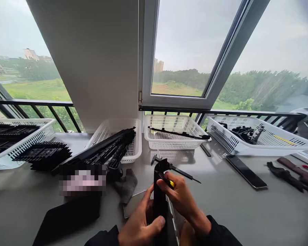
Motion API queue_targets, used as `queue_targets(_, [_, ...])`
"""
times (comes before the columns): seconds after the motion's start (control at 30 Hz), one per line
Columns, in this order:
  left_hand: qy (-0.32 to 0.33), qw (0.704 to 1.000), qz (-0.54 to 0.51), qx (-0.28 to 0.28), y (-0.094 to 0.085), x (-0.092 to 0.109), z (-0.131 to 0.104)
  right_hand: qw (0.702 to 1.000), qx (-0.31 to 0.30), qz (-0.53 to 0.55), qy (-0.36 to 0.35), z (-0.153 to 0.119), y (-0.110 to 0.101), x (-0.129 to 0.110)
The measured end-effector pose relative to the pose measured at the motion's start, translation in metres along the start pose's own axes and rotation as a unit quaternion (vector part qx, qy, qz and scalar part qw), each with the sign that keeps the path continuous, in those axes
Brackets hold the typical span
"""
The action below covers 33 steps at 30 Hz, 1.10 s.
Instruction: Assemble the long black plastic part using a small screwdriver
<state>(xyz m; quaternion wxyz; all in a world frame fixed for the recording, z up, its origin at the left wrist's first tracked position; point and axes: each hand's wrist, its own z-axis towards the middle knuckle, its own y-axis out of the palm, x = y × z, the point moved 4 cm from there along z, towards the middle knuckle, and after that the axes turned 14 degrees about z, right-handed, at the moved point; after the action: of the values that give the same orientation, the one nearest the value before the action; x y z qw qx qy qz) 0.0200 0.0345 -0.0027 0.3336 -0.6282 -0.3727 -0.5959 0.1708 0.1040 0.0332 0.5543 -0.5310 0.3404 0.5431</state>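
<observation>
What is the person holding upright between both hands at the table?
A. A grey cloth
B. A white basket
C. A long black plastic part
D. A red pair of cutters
C: the left hand grips the lower end of the long black plastic part, which stands upright, while the right hand pinches it near the top, along with something yellow.

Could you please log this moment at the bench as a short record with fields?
Setting: grey table by a window
Left hand: grips an upright black bar low down
Right hand: holds a yellow-handled tool against the bar's top
Baskets: four white ones; the middle basket holds one long black strip
Left of hands: black parts spilling over a basket rim
Right side: flat dark slab
</observation>
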Motion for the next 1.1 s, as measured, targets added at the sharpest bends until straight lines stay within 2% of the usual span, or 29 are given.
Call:
queue_targets(0.13, [0.009, 0.999, 0.018, 0.048, -0.009, 0.003, -0.003, 0.998, 0.023, -0.058, -0.012, -0.001, -0.008, 0.0])
queue_targets(0.27, [0.016, 0.997, 0.037, 0.065, -0.018, 0.012, 0.0, 0.998, -0.023, -0.053, -0.019, -0.001, -0.01, 0.002])
queue_targets(0.4, [0.008, 0.995, 0.047, 0.085, -0.027, 0.017, 0.001, 0.995, -0.033, -0.089, 0.0, 0.001, -0.012, 0.001])
queue_targets(0.53, [0.016, 0.998, 0.038, 0.057, -0.031, 0.018, 0.001, 0.991, -0.02, -0.13, 0.013, 0.005, -0.013, 0.003])
queue_targets(0.7, [0.02, 0.997, -0.068, -0.024, -0.028, 0.004, 0.009, 0.988, 0.041, -0.142, 0.035, 0.009, -0.023, 0.011])
queue_targets(0.8, [0.026, 0.994, -0.109, 0.002, -0.028, 0.0, 0.012, 0.991, 0.029, -0.129, 0.027, 0.008, -0.026, 0.014])
queue_targets(0.93, [0.0, 0.986, -0.163, 0.028, -0.027, -0.003, 0.013, 0.993, -0.009, -0.116, 0.012, -0.001, -0.027, 0.028])
queue_targets(1.07, [-0.009, 0.991, -0.128, 0.026, -0.03, -0.012, 0.017, 0.989, -0.051, -0.139, -0.004, -0.005, -0.021, 0.057])
queue_targets(1.1, [-0.009, 0.992, -0.122, 0.03, -0.031, -0.015, 0.018, 0.989, -0.045, -0.143, -0.018, -0.006, -0.021, 0.06])
